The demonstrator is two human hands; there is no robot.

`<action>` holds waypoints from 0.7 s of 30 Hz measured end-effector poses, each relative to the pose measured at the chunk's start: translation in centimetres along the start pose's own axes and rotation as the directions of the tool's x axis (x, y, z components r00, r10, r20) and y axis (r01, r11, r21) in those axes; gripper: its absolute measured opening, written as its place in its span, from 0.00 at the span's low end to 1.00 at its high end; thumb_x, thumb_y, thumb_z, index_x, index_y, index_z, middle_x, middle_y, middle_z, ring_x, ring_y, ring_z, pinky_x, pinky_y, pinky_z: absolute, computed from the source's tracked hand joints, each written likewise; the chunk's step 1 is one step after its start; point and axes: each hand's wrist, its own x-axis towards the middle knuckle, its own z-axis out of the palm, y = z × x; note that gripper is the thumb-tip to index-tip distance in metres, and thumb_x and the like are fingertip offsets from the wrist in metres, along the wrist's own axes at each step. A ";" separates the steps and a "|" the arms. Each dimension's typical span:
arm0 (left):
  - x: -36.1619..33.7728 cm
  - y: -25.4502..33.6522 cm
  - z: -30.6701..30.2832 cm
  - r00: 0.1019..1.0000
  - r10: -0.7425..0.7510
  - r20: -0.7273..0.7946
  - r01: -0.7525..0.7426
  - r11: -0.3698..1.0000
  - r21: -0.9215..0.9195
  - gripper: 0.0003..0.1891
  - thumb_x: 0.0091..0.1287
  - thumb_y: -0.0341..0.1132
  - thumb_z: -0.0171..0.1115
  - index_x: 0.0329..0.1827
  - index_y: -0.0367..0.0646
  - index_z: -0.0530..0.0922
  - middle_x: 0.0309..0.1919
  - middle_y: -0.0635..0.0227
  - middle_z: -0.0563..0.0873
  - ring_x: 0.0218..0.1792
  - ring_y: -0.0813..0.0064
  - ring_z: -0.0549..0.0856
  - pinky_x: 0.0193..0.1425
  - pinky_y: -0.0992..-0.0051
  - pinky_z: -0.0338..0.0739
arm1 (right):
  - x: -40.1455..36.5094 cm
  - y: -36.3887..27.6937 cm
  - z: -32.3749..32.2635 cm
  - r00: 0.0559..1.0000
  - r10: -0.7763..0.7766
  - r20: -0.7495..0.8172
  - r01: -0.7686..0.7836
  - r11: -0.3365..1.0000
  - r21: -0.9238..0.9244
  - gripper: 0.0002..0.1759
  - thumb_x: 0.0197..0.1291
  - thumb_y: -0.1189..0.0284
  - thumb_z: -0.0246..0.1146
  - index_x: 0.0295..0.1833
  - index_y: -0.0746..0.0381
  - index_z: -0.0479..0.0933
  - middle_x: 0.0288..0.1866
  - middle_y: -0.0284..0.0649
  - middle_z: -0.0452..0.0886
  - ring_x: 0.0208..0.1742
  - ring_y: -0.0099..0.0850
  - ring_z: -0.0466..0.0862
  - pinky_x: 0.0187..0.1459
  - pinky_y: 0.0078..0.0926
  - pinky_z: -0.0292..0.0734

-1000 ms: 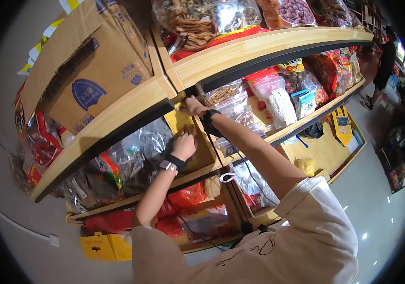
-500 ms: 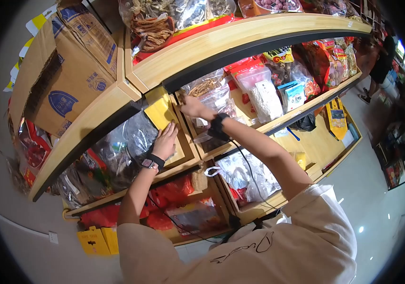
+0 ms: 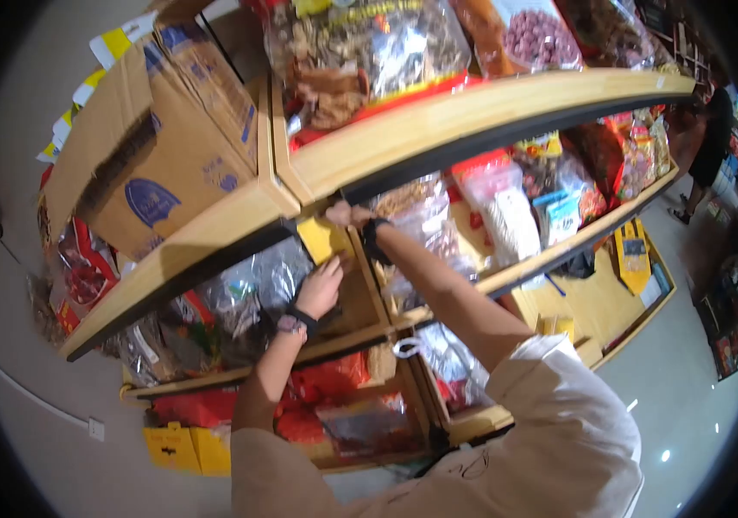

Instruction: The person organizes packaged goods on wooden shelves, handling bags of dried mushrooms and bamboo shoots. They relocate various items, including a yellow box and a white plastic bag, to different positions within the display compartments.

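A yellow, flat-faced box or board (image 3: 321, 239) stands at the back of an upper shelf compartment, partly hidden by the shelf edge above. My left hand (image 3: 321, 288) is at its lower edge, fingers stretched out and touching or very close to it. My right hand (image 3: 348, 214) is beside the wooden divider, just right of the yellow piece. Its fingers are blurred and partly hidden, so I cannot make out a grip. Clear plastic bags (image 3: 257, 281) lie left of my left hand. Bags of dried goods (image 3: 421, 226) sit right of my right wrist.
A large cardboard box (image 3: 162, 164) stands on the top shelf at left. Bulky bags of dried food (image 3: 386, 52) fill the top shelf. Red packages (image 3: 330, 373) lie on the lower shelf. A yellow box (image 3: 183, 447) is at the bottom left. A person (image 3: 707, 147) stands far right.
My left hand has shifted from the face of the yellow piece to its lower edge, and less yellow shows. My right hand has moved closer to the divider's top. The view has shifted too.
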 end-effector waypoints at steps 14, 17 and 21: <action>0.2 0.6 1.5 0.976 -0.110 -0.186 0.087 0.988 -0.131 0.32 0.48 0.28 0.60 0.60 0.40 0.62 0.56 0.54 0.67 0.51 0.54 0.73 0.53 0.66 0.72 | -38.6 -6.4 -14.3 0.868 -0.149 -0.473 0.322 0.895 0.309 0.10 0.55 0.81 0.52 0.40 0.66 0.76 0.38 0.42 0.79 0.41 0.33 0.77 0.48 0.27 0.69; 0.5 1.4 1.7 0.956 -0.223 -0.191 0.143 0.922 -0.360 0.32 0.47 0.22 0.57 0.60 0.39 0.63 0.56 0.54 0.66 0.56 0.54 0.68 0.54 0.68 0.71 | -48.4 3.9 -9.1 0.751 0.423 -0.507 -0.041 0.796 0.604 0.09 0.58 0.77 0.51 0.39 0.68 0.75 0.36 0.41 0.79 0.34 0.26 0.77 0.40 0.22 0.70; 1.5 1.7 2.4 0.910 -0.204 -0.360 0.109 0.957 -0.268 0.32 0.47 0.20 0.58 0.60 0.39 0.64 0.59 0.53 0.62 0.60 0.57 0.64 0.62 0.69 0.63 | -63.0 16.9 -4.7 0.515 0.847 -0.131 -0.734 0.515 0.442 0.12 0.54 0.72 0.54 0.41 0.67 0.74 0.33 0.41 0.79 0.35 0.28 0.78 0.38 0.24 0.71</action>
